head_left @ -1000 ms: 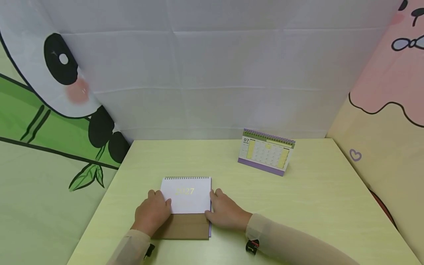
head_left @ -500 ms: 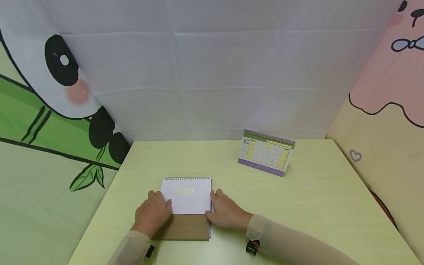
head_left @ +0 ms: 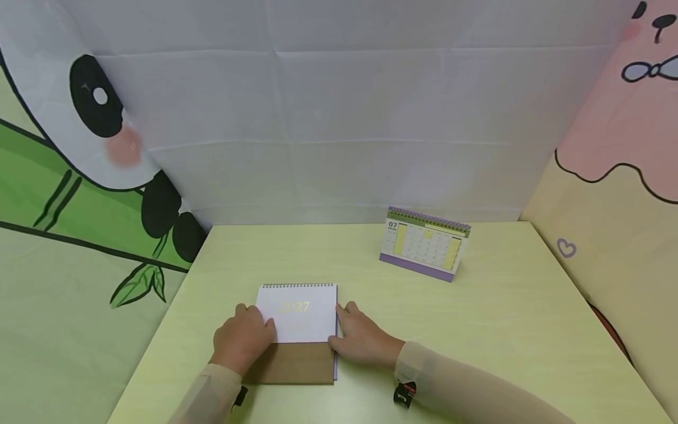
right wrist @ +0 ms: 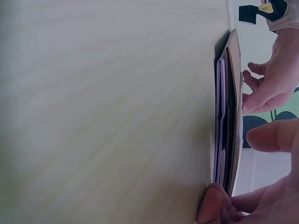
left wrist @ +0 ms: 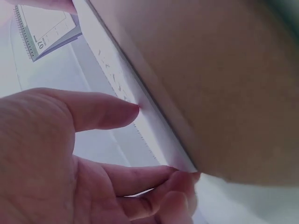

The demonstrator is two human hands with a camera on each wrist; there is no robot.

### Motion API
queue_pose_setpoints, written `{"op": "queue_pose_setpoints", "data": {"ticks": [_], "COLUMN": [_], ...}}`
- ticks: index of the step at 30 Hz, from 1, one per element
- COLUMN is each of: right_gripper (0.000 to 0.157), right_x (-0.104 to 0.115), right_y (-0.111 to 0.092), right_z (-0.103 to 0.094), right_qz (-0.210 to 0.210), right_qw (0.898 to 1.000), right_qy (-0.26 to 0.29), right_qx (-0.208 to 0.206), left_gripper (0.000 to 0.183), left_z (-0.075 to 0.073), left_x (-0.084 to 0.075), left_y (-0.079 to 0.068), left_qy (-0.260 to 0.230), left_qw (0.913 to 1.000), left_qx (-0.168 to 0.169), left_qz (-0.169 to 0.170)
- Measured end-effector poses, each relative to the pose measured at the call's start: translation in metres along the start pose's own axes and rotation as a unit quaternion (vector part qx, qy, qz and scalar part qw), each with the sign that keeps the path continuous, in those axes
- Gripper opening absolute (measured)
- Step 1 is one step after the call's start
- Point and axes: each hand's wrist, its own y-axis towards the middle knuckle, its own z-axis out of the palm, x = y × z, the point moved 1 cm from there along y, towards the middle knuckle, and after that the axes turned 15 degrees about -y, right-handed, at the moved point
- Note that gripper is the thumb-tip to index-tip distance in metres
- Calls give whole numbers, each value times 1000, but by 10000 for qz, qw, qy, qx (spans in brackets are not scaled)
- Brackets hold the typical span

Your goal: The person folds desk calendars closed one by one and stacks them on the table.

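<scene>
White calendar (head_left: 301,323) flat between grips, left hand (head_left: 243,338) pinching its left edge; right hand (head_left: 365,338), its right.

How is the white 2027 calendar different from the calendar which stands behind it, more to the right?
The 2027 calendar lies nearly flat; the green-and-purple calendar stands propped up. The 2027 calendar shows a white cover with gold numerals; the green-and-purple calendar shows a month grid with yellow columns. Both have spiral binding along the top edge.
</scene>
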Motion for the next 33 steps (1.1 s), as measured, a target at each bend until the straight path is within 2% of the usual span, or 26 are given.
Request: {"op": "queue_pose_setpoints", "data": {"ticks": [6,9,16,20,25,29,33], "right_gripper": [88,90,91,86,80,80,80], "right_x": [-1,-3,-8,-14,-24,-32,-40], "right_y": [0,0,-3,-7,-14,-20,-26], "right_z": [0,0,0,-3,-8,-13,-17], "right_qz": [-38,-23,-52,16,198,309,415], "right_qw": [10000,9999,9997,9992,9970,9947,9924], "right_qy": [83,110,223,323,545,706,858], "right_qx": [-12,14,-81,-248,-522,-684,-782], "left_gripper": [69,68,66,65,60,60,64], "left_z": [-3,-4,-6,-4,-4,-4,-2], "left_x": [-4,-5,-12,-17,-29,-38,-47], "left_y": [1,2,4,8,16,21,24], "left_qy": [-50,-30,-68,-539,-1416,-2068,-2697], "left_qw": [9999,9998,9981,9953,9868,9746,9570], "left_qx": [-98,-169,-544,-587,-272,-8,206], "left_qz": [-62,-41,283,542,731,865,1046]}}
